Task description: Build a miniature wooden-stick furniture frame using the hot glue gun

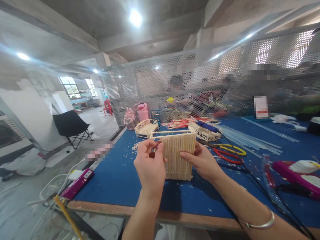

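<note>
A small basket [178, 154] built of pale wooden sticks is held upright above the blue table [120, 180], its slatted underside facing me. My left hand [149, 163] grips its left edge, thumb and fingers pinched near the top rim. My right hand [203, 161] holds the right side, fingers wrapped behind it and thumb on the front. A silver bangle [261, 222] circles my right wrist.
Two more stick baskets [146, 128] [204, 132] stand further back, with a blue glue gun [207, 126], red and yellow scissors [228, 151], clear glue sticks [250, 140] and black cables [252, 176]. Pink bottles [142, 111] sit at the far corner. People sit behind a mesh screen [212, 80].
</note>
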A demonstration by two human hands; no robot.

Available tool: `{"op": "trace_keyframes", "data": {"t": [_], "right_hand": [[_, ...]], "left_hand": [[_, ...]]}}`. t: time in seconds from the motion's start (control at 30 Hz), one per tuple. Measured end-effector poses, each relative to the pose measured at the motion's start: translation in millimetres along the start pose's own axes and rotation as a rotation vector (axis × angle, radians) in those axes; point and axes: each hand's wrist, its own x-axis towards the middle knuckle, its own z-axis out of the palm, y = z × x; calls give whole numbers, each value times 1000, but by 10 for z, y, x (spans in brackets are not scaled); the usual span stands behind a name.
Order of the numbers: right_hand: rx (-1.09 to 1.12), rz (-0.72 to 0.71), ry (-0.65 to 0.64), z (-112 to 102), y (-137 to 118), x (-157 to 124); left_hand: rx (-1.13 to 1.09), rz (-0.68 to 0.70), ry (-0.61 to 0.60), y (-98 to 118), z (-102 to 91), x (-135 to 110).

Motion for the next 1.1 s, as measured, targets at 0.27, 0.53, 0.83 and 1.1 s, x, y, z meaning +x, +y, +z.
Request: {"op": "trace_keyframes", "data": {"t": [0.27,0.53,0.83,1.1], "right_hand": [[-12,-21,-8,-18,25,7],[-10,-50,10,-48,43,19],[41,-65,57,-107,13,50],[122,41,72,-205,-26,155]], "left_hand": [[-12,15,-8,-45,1,12],[45,197,-42,-162,-90,-88],[-61,-83,-371,-549,-382,85],[-132,-541,-876,-533,-260,326]]}}
